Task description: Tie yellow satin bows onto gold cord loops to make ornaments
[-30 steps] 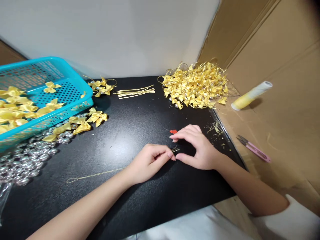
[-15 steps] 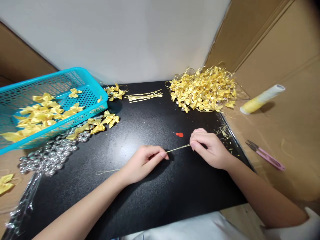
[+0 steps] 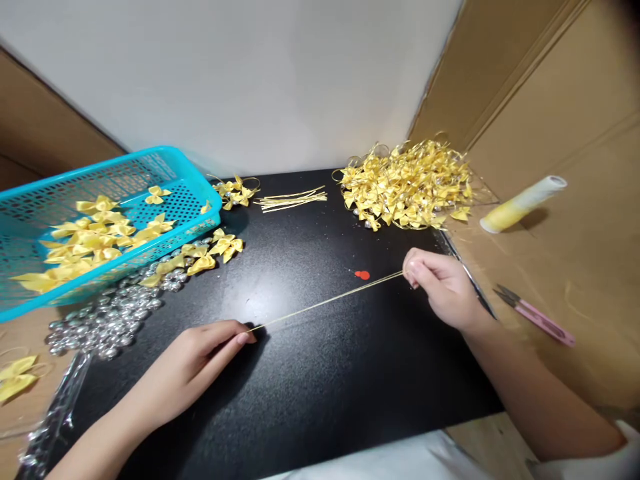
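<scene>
A thin gold cord (image 3: 327, 300), its strands lying close together, runs taut across the black tabletop (image 3: 320, 393). My left hand (image 3: 210, 360) pinches its left end between thumb and fingers, low over the table. Closed around the right end is my right hand (image 3: 440, 283), held a little higher and farther back. Just beyond the cord, near my right hand, lie small red round pieces (image 3: 363, 275). Any cord inside either hand is hidden by the fingers.
A blue basket (image 3: 165, 250) of yellow ribbon bows stands at left, silver bells (image 3: 107, 320) beside it. Gold cord lengths (image 3: 293, 199) lie at the back, near a heap of finished bows (image 3: 407, 187). At right are a yellow-white tube (image 3: 523, 205) and pink thread snips (image 3: 543, 323).
My left hand has slid left and toward me, while my right hand has shifted slightly right. A much longer stretch of cord now shows between them; the loop left of my left hand is gone.
</scene>
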A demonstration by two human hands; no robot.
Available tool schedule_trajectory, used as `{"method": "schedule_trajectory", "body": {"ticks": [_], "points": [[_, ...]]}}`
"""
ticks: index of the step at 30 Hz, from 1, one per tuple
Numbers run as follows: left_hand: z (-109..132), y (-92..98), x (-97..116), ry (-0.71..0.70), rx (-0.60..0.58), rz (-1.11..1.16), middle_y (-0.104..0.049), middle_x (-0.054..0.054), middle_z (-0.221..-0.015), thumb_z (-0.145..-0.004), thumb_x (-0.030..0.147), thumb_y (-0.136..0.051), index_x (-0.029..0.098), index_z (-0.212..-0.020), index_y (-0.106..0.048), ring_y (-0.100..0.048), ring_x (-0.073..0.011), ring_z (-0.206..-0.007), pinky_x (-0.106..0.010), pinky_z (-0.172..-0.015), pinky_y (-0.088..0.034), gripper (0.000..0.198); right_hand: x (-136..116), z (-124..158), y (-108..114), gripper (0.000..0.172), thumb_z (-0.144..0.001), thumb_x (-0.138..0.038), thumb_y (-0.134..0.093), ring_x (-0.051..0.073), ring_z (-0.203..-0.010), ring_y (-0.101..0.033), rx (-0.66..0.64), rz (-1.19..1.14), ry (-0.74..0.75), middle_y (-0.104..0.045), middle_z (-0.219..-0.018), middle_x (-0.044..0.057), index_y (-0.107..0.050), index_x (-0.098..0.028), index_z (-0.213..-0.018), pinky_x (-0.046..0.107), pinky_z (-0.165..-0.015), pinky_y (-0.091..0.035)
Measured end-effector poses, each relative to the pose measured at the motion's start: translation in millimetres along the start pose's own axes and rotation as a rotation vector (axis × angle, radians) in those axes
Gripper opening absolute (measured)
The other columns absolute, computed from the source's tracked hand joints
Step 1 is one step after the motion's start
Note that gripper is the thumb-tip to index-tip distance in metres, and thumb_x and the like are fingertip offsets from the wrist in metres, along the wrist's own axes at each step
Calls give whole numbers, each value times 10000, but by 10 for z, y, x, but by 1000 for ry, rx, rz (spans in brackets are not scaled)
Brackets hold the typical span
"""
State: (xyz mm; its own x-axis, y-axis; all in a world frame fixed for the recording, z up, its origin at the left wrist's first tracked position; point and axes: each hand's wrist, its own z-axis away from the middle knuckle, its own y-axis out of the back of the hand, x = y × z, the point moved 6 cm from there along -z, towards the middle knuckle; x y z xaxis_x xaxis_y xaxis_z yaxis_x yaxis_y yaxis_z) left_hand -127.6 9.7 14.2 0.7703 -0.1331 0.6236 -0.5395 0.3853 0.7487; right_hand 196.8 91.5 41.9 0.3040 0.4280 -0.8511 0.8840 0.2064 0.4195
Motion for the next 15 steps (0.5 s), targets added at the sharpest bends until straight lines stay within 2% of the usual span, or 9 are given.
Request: {"method": "schedule_trajectory", "body": {"ticks": [3,9,15], "points": [[64,87,-44,16,18,-43,-747,-11,-826,-933,448,-445,240,-844,-702,-706,-174,-743,-203,-686,-539,341,-27,-10,-70,388,-989,-322,-426,137,-578,-456,-57,66,28,-476,-589,-13,-440,-206,-619,302,-604,-354],[185,363,-239,45,214,-53,-748,-40,-986,-861,479,-541,255,-938,-710,-711,-227,-903,-288,-812,-585,290,-14,8,-181,380,-982,-298,-407,142,-597,-455,-128,212,40,-484,-589,-11,-435,-206,-615,307,-644,-361],[299,596,-483,312,372,54,-764,-65,-988,-830,572,-502,259,-901,-707,-719,-287,-949,-422,-885,-591,381,-60,38,-262,344,-974,-227,-414,124,-597,-464,-190,271,105,-496,-599,-27,-432,-198,-632,303,-684,-348]]}}
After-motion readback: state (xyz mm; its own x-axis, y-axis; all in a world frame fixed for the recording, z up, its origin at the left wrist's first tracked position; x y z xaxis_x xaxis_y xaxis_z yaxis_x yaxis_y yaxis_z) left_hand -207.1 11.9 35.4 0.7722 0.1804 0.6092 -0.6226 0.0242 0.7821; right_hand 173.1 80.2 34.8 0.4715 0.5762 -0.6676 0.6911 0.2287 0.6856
